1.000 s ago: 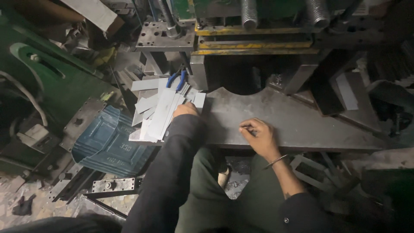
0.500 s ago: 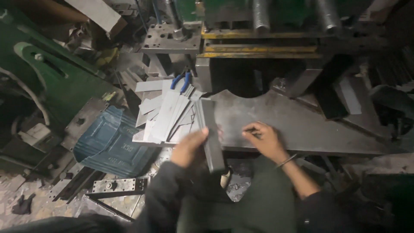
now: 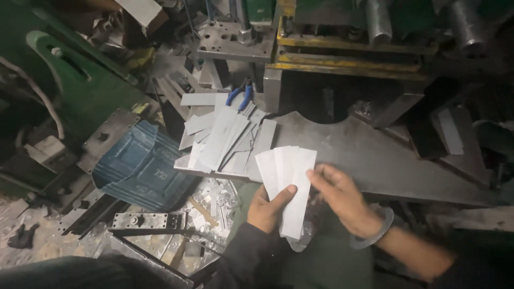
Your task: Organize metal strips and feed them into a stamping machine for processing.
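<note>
We're holding about three fanned metal strips (image 3: 286,182) over our lap: left hand (image 3: 267,206) gripping them, right hand (image 3: 340,198) touching their edge. A second ago the left was resting on the strip pile (image 3: 225,142) on the steel table (image 3: 375,155).

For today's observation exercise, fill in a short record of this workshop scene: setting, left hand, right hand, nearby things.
Setting: dim metal workshop, seen from above
Left hand: holds a fan of pale metal strips, thumb across them
Right hand: touching the strips' right edge; bangle on the wrist
Nearby: pile of strips on a steel table; blue-handled pliers behind it; blue motor to the left
</note>
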